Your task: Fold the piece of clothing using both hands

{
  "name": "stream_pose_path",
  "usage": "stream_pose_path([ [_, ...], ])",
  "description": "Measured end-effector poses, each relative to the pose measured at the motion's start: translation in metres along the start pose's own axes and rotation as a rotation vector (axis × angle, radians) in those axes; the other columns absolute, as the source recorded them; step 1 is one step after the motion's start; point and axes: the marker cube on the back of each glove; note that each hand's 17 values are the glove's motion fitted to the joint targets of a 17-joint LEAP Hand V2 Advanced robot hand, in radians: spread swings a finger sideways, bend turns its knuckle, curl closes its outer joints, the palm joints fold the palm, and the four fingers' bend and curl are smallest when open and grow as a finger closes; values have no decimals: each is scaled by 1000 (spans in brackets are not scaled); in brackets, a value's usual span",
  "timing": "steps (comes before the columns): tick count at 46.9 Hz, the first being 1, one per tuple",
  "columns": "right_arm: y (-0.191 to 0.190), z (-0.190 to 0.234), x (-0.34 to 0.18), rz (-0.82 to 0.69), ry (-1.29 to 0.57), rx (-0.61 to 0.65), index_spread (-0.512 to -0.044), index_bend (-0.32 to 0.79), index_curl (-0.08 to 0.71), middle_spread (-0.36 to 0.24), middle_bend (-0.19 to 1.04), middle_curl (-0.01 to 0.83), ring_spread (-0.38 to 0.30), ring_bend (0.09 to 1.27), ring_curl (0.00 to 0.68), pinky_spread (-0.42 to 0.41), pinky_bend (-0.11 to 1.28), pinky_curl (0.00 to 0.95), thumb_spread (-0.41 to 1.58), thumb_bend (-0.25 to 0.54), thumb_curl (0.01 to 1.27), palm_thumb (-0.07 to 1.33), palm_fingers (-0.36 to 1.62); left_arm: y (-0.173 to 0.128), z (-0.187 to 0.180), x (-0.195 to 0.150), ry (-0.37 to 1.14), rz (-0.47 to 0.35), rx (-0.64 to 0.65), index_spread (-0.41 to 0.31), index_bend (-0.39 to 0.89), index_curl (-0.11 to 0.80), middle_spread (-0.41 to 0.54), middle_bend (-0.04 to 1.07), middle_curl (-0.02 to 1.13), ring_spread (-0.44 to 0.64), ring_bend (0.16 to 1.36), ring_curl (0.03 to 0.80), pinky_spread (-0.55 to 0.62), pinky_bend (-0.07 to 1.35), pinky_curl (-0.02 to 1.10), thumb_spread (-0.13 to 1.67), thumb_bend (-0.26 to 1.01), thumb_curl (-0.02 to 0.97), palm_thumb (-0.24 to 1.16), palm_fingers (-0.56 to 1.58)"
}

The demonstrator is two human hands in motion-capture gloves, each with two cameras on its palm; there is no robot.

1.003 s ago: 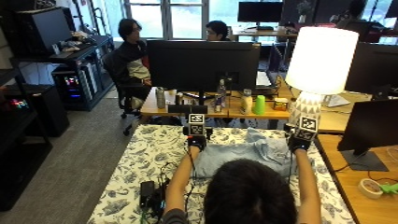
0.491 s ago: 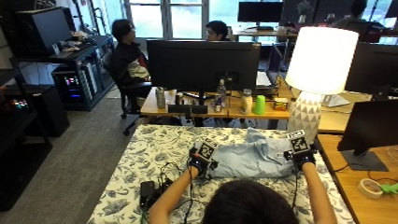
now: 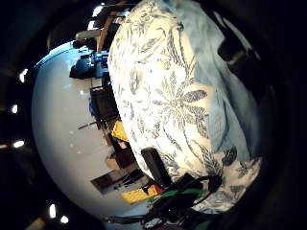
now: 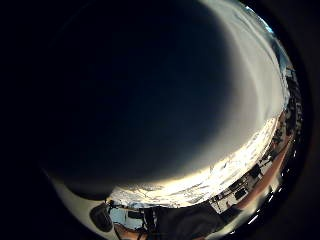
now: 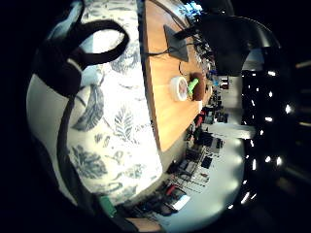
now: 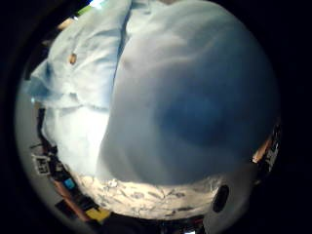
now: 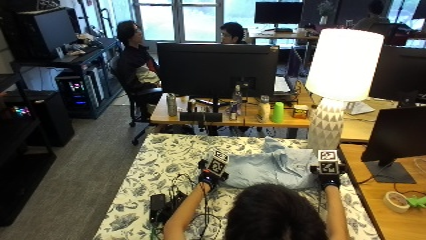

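Light blue garment (image 7: 269, 166) lies bunched on the floral tablecloth (image 7: 160, 165), roughly mid-table, straight ahead of the person, its far part rumpled into a raised fold nearest the lamp (image 7: 338, 90). Left hand (image 7: 210, 175) sits at the garment's left edge, right hand (image 7: 326, 175) at its right edge, both low on the table surface. Finger state: can't tell for either hand from the outside view, gloves and the person's head block the fingertips. Left thumb side palm view is almost all dark with pale cloth (image 4: 250, 100) pressed close to the lens, so that palm is right up against fabric; pinching or just resting on it, can't tell. Left little finger side palm view shows the patterned tablecloth (image 3: 163, 96) with the blue garment's edge (image 3: 235, 100) running alongside it. Right thumb side palm view is filled with blue fabric (image 6: 195, 107), a small button (image 6: 72, 58) visible on a folded section, tablecloth strip beyond. Right little finger side palm view looks outward across tablecloth (image 5: 116, 126) to a wooden desk (image 5: 165, 87) holding a roll of tape (image 5: 179, 88). Black devices and cables (image 7: 166, 200) sit on the tablecloth near the left forearm, apart from the garment.
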Motion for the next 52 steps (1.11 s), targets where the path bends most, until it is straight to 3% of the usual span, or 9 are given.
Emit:
stream_pose_path([
  [5, -5, 8, -2, 36, 8, 96, -396, 111, 172, -74, 188, 262, -115, 805, 408, -83, 894, 393, 945, 10, 348, 1044, 684, -4, -2, 3, 17, 11, 71, -170, 206, 357, -155, 224, 372, -158, 557, 338, -35, 355, 323, 1300, 75, 228, 368, 777],
  [13, -18, -3, -5, 18, -19, 314, -347, 173, 222, -149, 277, 330, -230, 738, 399, -235, 736, 358, 979, -23, 332, 1010, 1039, -7, -12, -9, -21, -83, 191, -222, 185, 385, -232, 212, 400, -263, 493, 341, -188, 320, 337, 1412, 90, 209, 392, 999],
  [21, 10, -6, 23, 12, 75, 164, -301, 176, 302, -179, 332, 388, -257, 682, 415, -284, 635, 363, 1050, -4, 319, 1030, 1219, 15, -21, -27, -46, -127, 135, -252, 174, 409, -271, 198, 427, -304, 411, 346, -250, 270, 353, 1474, 100, 193, 408, 1069],
  [27, -10, 49, 46, -40, 110, 25, -286, 162, 325, -189, 324, 406, -266, 665, 418, -297, 611, 370, 1093, -7, 311, 1041, 1232, 43, -19, -21, 13, 19, 43, -264, 165, 414, -283, 180, 430, -311, 371, 349, -266, 257, 360, 1494, 100, 180, 407, 1082],
  [32, 28, 40, 63, -105, 160, 2, -281, 158, 339, -193, 318, 419, -270, 655, 421, -302, 599, 377, 1114, -8, 304, 1048, 1237, 101, -11, -6, 17, 203, -245, -269, 165, 417, -287, 180, 432, -307, 343, 350, -269, 242, 364, 1503, 100, 172, 409, 1080],
  [40, 64, 39, 81, -132, 190, -38, -277, 154, 354, -197, 317, 435, -269, 652, 429, -305, 565, 380, 1138, -10, 292, 1049, 1239, 112, 2, 23, 0, 369, -85, -272, 166, 422, -291, 169, 430, -291, 299, 352, -266, 222, 371, 1505, 91, 160, 400, 1062],
  [43, 65, 38, 83, -116, 187, -5, -277, 152, 358, -197, 314, 440, -269, 652, 431, -306, 555, 380, 1144, -10, 287, 1050, 1239, 116, 3, 25, -18, 371, -114, -269, 154, 420, -285, 150, 422, -286, 299, 357, -265, 225, 375, 1506, 87, 156, 393, 1044],
  [46, 65, 31, 81, -84, 165, 48, -276, 147, 362, -198, 312, 444, -269, 650, 433, -307, 551, 382, 1149, -10, 284, 1050, 1239, 123, 3, 31, 101, 446, -198, -222, 50, 383, -223, 53, 393, -227, 353, 388, -203, 280, 404, 1444, 10, 126, 262, 748],
  [52, 62, -9, 67, 0, 96, 287, -277, 146, 365, -195, 305, 451, -268, 649, 438, -307, 542, 385, 1156, -9, 279, 1055, 1230, 112, 8, 33, 330, 480, -312, -151, 57, 335, -119, 95, 365, -128, 444, 415, -78, 333, 426, 1191, -79, 115, 27, 489],
])
